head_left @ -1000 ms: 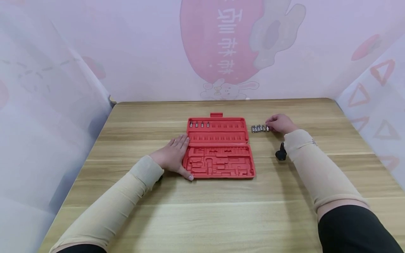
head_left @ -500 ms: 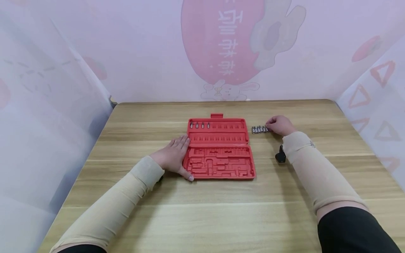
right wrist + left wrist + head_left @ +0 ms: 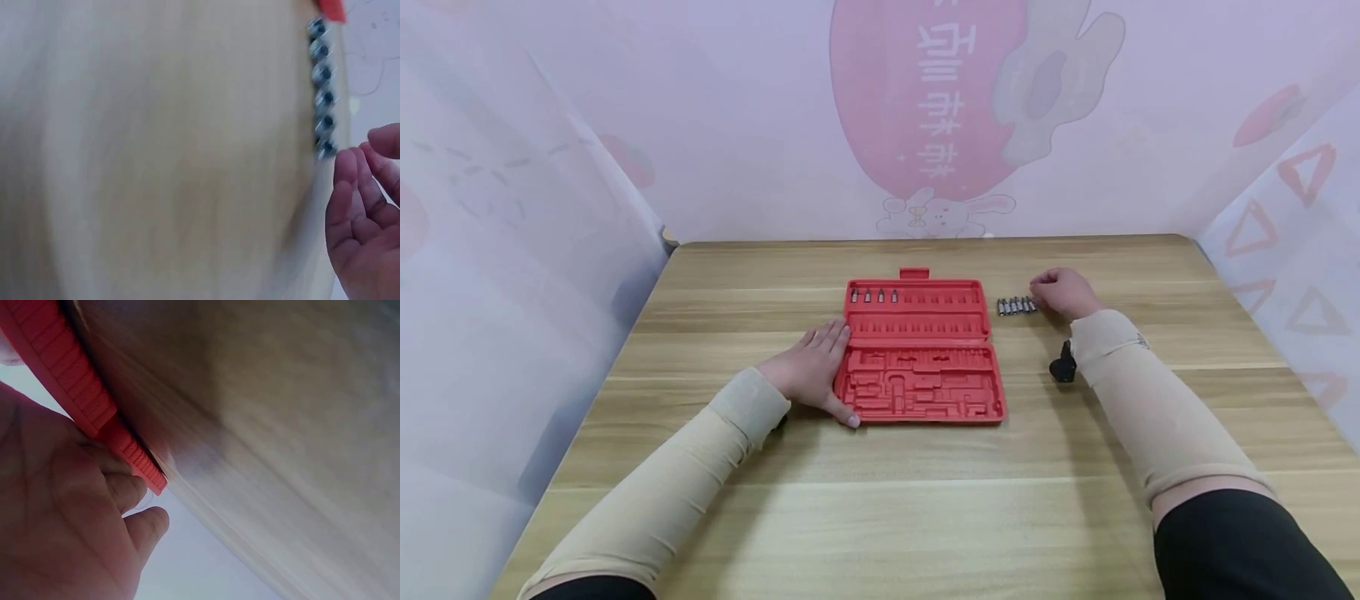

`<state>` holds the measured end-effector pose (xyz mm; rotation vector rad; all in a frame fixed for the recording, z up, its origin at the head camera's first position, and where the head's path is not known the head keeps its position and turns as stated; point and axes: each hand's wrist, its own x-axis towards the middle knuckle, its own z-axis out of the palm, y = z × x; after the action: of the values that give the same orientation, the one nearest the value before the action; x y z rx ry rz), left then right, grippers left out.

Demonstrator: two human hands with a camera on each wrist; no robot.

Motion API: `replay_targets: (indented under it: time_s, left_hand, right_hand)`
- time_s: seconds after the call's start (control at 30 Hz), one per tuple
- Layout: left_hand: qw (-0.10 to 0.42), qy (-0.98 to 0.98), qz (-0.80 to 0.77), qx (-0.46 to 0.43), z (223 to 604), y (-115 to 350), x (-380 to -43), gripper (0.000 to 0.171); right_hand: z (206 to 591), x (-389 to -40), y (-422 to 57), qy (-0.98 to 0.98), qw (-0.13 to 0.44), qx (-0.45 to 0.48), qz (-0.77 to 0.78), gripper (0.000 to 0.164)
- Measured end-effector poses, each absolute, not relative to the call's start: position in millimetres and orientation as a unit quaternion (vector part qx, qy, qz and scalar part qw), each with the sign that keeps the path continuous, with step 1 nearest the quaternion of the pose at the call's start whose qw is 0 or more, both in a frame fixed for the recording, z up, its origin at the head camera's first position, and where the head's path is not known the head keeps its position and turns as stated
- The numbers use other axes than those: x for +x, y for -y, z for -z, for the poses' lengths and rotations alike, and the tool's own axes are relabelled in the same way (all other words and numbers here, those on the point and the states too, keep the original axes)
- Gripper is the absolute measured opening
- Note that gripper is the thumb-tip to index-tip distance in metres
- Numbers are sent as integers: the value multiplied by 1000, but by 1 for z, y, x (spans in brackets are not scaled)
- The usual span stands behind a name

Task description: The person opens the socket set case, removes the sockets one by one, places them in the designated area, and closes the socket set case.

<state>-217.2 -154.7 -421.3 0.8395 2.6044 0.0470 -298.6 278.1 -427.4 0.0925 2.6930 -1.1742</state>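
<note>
An opened red plastic tool case (image 3: 917,340) lies on the wooden table, with moulded slots in both halves. Several small dark metal pieces (image 3: 881,296) stand in the upper left slots. My left hand (image 3: 808,362) lies along the case's left edge, fingers straight and thumb at the lower corner; the left wrist view shows its palm (image 3: 56,500) beside the red rim. To the right of the case is a row of small metal sockets (image 3: 1017,306), their round ends showing holes in the right wrist view. My right hand (image 3: 1066,293) is at the row's right end, thumb apart from relaxed fingers, nothing visible between them.
A wooden table (image 3: 925,517) extends around the case. Printed white sheeting (image 3: 760,125) rises behind the table's back edge and along both sides. A black wrist camera (image 3: 1063,364) hangs under the right cuff.
My right hand's fingertips have drawn slightly up and back from the last socket in the row. The left hand and the case stay where they were.
</note>
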Motion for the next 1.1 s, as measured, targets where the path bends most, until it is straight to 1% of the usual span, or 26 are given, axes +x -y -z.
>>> replay_targets:
  time_s: [0.17,0.3,0.7,0.87,1.1]
  left_hand:
    - [203,-932,-15,301,422,155,-217,148]
    - [206,-932,-16,299,422,155,-217,148]
    - [211,-932,-9,294,420,153,-219,148]
    - [210,-932,-6,294,421,153,-218,149]
    - [210,-934,-7,289,421,155,-218,149]
  right_hand:
    - [420,-301,-260,-843,110,32,525,45]
    - [414,-303,-239,-792,138,33,594,51]
    - [405,-311,-166,-768,188,6,611,49]
    - [406,-311,-137,-759,195,3,621,44]
    - [405,-315,-108,-794,201,-21,573,43]
